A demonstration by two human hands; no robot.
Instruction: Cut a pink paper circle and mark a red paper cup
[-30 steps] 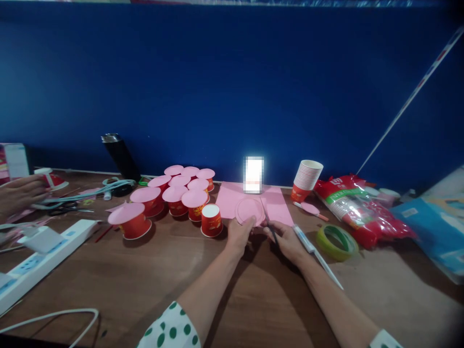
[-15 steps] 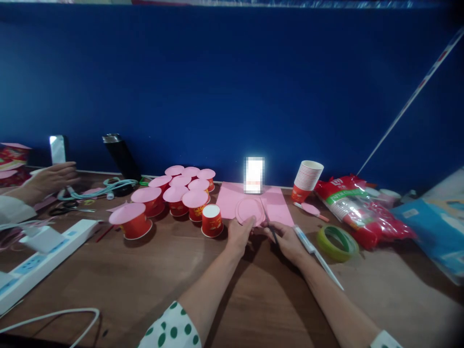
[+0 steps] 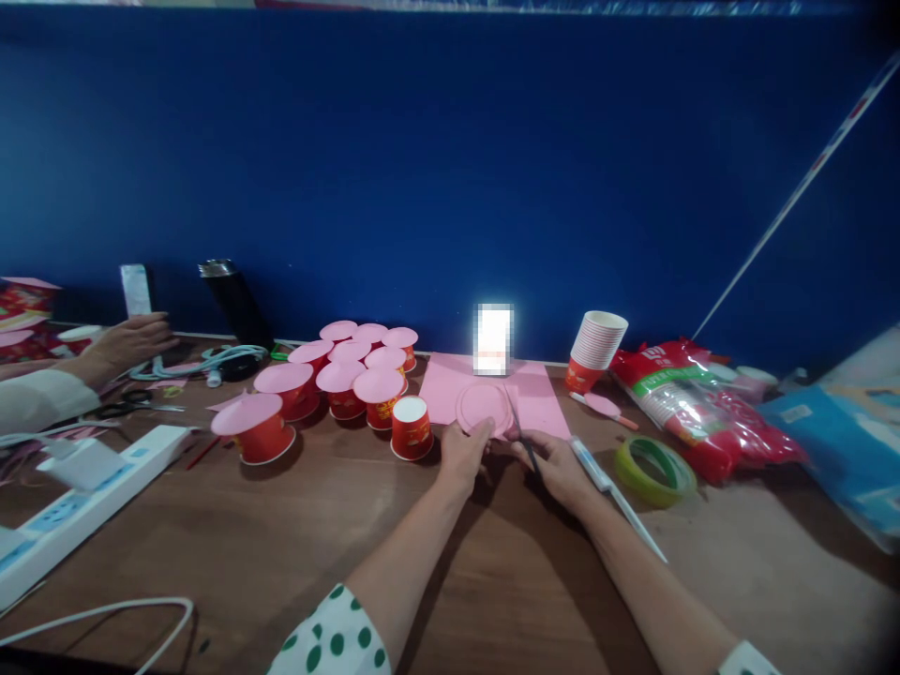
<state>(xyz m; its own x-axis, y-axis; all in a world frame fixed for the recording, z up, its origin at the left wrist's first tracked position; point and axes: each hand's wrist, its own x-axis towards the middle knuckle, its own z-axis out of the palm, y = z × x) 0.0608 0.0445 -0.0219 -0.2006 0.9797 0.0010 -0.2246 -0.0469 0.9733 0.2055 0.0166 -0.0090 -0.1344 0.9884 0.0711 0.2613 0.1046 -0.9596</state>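
Note:
My left hand [image 3: 465, 457] pinches the near edge of a pink paper piece [image 3: 484, 409] with a round outline on it. My right hand [image 3: 555, 464] is closed around a thin, dark tool [image 3: 529, 452], which looks like scissors seen edge-on. Its narrow end points away from me, along the right side of the round outline. Beneath both lies a pink paper sheet [image 3: 440, 384]. Left of my hands stands an upside-down red paper cup [image 3: 412, 437]. Several more red cups topped with pink discs [image 3: 253, 417] are grouped beyond it.
A lit phone [image 3: 493, 339] leans on the blue wall. To the right are stacked cups [image 3: 597, 339], a tape roll [image 3: 653, 472], a white cutter-like tool [image 3: 619, 502] and a red bag [image 3: 675, 403]. Leftward are a power strip [image 3: 91, 502], black bottle [image 3: 235, 305] and another person's hand [image 3: 137, 339].
The other person's hand and the phone beside it have shifted right. My own hands keep nearly the same position, with the dark tool still beside the round outline.

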